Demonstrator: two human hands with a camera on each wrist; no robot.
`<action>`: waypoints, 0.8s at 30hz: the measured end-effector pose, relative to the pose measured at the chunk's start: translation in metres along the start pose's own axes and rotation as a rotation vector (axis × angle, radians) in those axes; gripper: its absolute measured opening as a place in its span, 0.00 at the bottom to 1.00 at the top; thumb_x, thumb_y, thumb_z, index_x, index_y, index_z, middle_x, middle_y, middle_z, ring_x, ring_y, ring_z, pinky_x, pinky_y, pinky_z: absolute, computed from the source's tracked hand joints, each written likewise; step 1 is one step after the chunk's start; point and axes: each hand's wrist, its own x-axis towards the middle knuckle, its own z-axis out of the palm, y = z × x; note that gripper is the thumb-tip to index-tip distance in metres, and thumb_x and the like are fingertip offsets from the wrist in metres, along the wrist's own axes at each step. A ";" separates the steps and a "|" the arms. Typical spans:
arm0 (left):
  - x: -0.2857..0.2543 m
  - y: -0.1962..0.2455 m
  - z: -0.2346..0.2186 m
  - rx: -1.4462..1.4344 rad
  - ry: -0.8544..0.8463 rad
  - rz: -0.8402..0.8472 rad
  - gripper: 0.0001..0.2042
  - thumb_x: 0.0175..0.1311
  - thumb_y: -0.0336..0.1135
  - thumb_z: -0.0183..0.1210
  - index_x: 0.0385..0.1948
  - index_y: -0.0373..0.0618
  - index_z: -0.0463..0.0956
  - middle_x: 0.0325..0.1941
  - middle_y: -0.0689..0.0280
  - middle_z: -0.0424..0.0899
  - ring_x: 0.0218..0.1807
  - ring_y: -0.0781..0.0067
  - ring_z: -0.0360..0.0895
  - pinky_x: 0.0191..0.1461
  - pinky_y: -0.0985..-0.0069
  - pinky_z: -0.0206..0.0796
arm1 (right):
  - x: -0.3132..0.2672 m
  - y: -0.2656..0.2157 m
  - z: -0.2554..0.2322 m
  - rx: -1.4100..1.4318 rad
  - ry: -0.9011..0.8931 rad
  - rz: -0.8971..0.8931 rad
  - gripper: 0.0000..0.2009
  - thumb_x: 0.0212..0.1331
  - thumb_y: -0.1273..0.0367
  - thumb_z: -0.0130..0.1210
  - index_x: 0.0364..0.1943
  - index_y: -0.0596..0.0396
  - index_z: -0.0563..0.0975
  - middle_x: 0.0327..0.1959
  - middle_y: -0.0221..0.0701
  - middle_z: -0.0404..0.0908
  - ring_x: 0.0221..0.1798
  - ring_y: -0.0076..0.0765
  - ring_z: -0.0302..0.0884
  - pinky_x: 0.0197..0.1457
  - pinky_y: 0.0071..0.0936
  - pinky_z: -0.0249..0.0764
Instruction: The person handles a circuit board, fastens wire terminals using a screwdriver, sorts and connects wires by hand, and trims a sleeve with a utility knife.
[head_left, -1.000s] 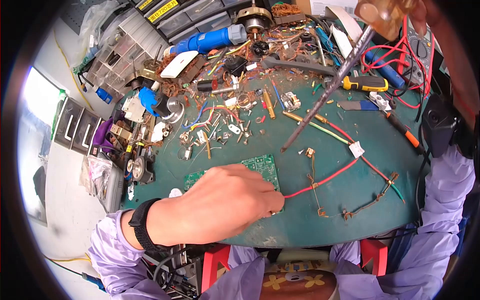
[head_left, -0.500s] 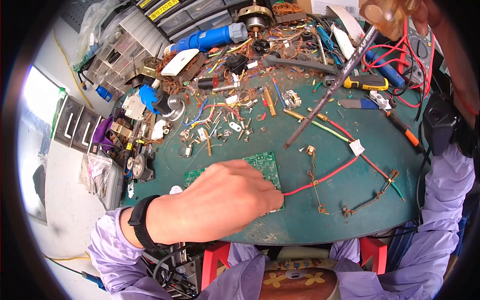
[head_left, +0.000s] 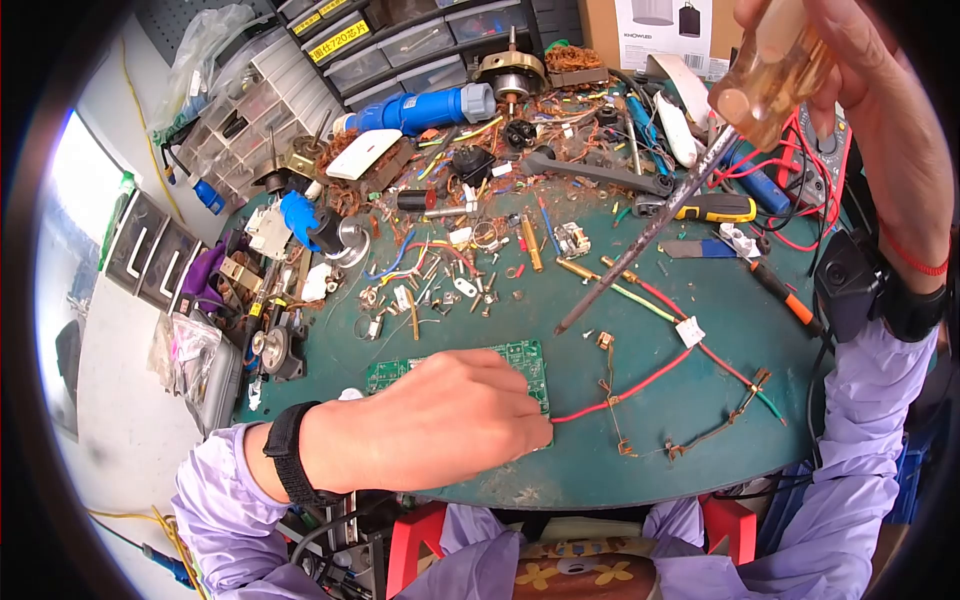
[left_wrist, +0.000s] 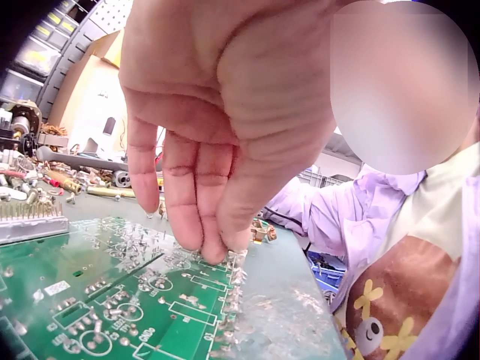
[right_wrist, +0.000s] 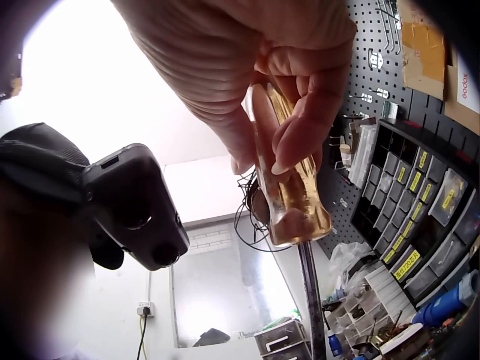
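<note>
Fingers of the left hand are pinching the right edge of the board, which is sitting near the front of the surface, in my head view. A red wire is running up to them; whether they are gripping it too, I cannot tell. The right hand is holding up a screwdriver, tip slanting down. From the left wrist, I am seeing fingertips pressing together beside the solder joints. From the right wrist, I am watching thumb and fingers clamping on the amber handle.
</note>
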 end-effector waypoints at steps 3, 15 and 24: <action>0.002 0.002 -0.003 0.054 -0.031 0.013 0.10 0.48 0.31 0.57 0.34 0.43 0.76 0.27 0.68 0.74 0.35 0.67 0.75 0.45 0.71 0.67 | 0.003 -0.001 -0.001 -0.008 0.001 0.002 0.35 0.53 0.45 0.59 0.55 0.59 0.70 0.32 0.33 0.78 0.29 0.25 0.78 0.28 0.17 0.72; 0.002 0.006 0.003 0.202 -0.035 0.025 0.11 0.46 0.32 0.57 0.33 0.44 0.74 0.26 0.69 0.72 0.34 0.70 0.74 0.42 0.75 0.68 | 0.009 -0.003 -0.004 -0.051 0.010 0.019 0.35 0.53 0.44 0.59 0.55 0.59 0.70 0.32 0.33 0.78 0.29 0.25 0.79 0.28 0.17 0.72; -0.002 0.006 0.005 0.190 0.010 0.032 0.11 0.45 0.32 0.57 0.33 0.44 0.74 0.26 0.70 0.72 0.32 0.72 0.74 0.43 0.75 0.67 | 0.008 -0.006 0.000 -0.049 0.012 0.021 0.35 0.53 0.44 0.59 0.55 0.59 0.70 0.32 0.33 0.77 0.29 0.25 0.79 0.28 0.17 0.72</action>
